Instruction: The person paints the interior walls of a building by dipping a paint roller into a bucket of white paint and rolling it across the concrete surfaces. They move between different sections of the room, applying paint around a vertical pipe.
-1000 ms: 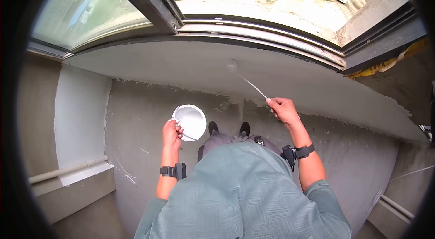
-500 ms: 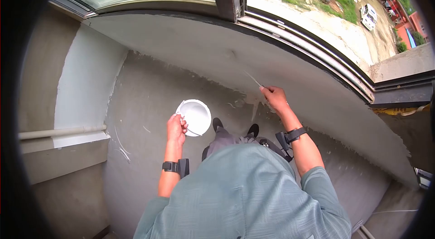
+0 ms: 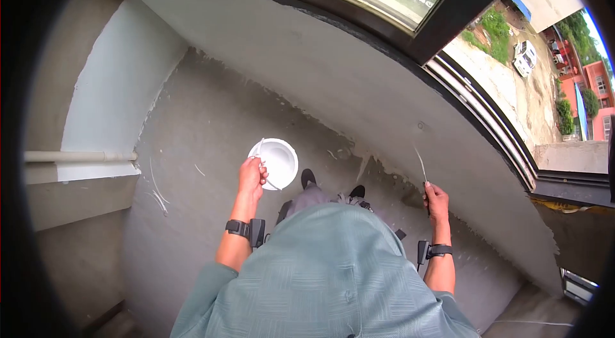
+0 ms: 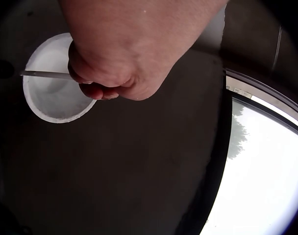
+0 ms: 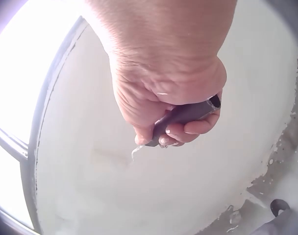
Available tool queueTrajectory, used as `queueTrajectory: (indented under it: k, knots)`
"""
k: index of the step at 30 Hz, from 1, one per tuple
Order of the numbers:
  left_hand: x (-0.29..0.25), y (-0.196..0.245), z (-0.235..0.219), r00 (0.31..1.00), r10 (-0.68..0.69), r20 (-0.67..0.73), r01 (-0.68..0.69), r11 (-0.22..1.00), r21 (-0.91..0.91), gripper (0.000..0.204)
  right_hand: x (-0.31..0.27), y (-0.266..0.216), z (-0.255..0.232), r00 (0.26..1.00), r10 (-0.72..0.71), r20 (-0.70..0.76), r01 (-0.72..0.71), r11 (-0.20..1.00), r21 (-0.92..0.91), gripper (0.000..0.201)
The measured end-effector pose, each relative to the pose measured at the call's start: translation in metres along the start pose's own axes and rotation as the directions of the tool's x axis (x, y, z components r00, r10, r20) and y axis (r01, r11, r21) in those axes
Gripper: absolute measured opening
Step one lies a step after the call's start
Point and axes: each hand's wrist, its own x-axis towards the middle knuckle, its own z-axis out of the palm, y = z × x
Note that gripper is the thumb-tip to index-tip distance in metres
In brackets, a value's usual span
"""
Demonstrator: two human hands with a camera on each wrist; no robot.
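My left hand [image 3: 252, 177] grips the handle of a white bucket [image 3: 287, 153], which hangs beside the fingers; the left wrist view shows the handle [image 4: 47, 75] running into the curled fingers of the hand [image 4: 114, 58]. Over by the wall under the window, my right hand [image 3: 437, 202] holds a thin-bladed tool [image 3: 419, 160] with its blade towards the wall [image 3: 359, 75]. In the right wrist view, the fingers of that hand [image 5: 163, 98] wrap round a dark handle [image 5: 186, 115], and a whitish smear or blade edge shows at its tip. Whether the blade touches the wall I cannot tell.
A dark window frame [image 3: 442, 18] and its sill track run above the wall. A pale pipe [image 3: 77, 156] lies along the left side. White streaks mark the grey floor [image 3: 192, 229]. Both shoes stand between the bucket and the wall.
My right hand has moved right and down in the head view, with the tool in it. The view has turned, so the window and wall slant more. The left hand still holds the bucket.
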Motion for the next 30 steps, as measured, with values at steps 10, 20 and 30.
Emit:
queueTrajectory:
  k: [10,20,30]
  knots:
    - [0.022,0.024,-0.042,1.000,0.006,-0.007,-0.007,0.998,-0.066,0.012,0.071,-0.070,0.196,0.986,-0.079,0.148,0.085,0.996,-0.032,0.031]
    - [0.029,0.017,-0.098,0.995,0.016,-0.094,-0.029,0.990,-0.139,0.012,0.130,-0.131,0.364,0.958,-0.125,0.257,0.146,0.987,-0.065,0.033]
    - [0.066,0.004,-0.102,0.996,-0.037,-0.078,0.031,0.997,-0.076,0.012,0.114,-0.149,0.299,0.984,-0.024,0.177,0.050,0.989,-0.141,0.040]
